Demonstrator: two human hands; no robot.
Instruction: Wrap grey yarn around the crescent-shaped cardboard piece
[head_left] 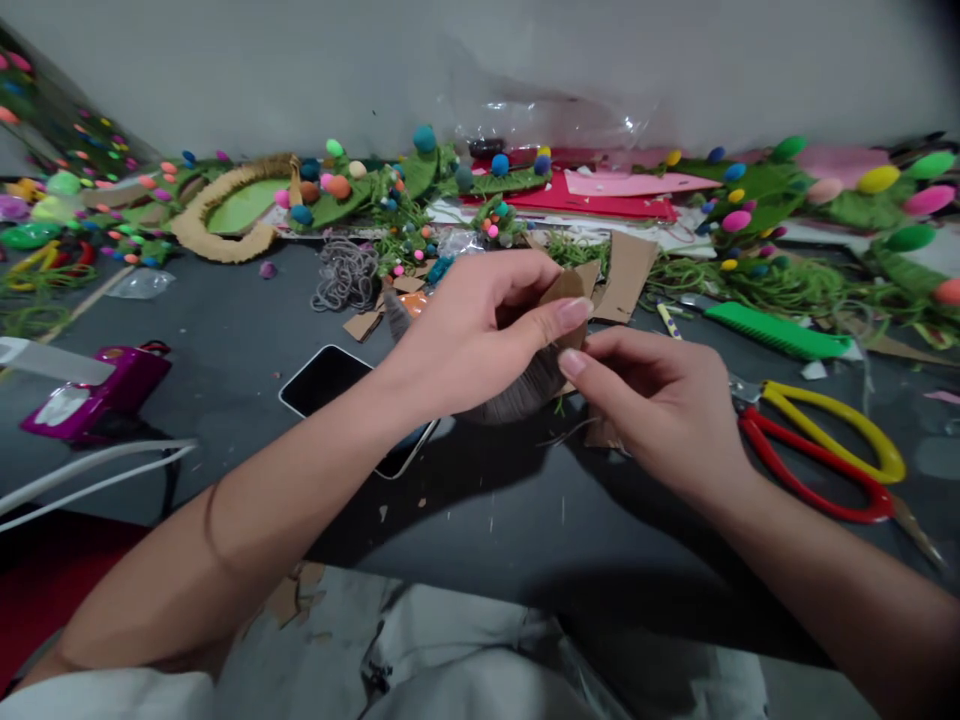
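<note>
My left hand [480, 325] grips a curved piece of cardboard wrapped in grey yarn [506, 400], with its thumb pressed over the top. A bare brown end of the cardboard [568, 288] shows past the thumb. Close beside it, the fingertips of my right hand [664, 400] are pinched together at the wrapped edge, seemingly on the grey yarn; fine strands hang just below. Part of the wrapped curve is hidden behind my left hand. A phone [324, 380] lies under my left forearm.
Scissors with red and yellow handles [817, 440] and a green cutter [780, 330] lie at right. A tangle of grey yarn [345, 275] and a tan C-shaped piece [195, 225] sit behind. A purple device [101, 390] with white cables stands left. Felt garlands line the wall.
</note>
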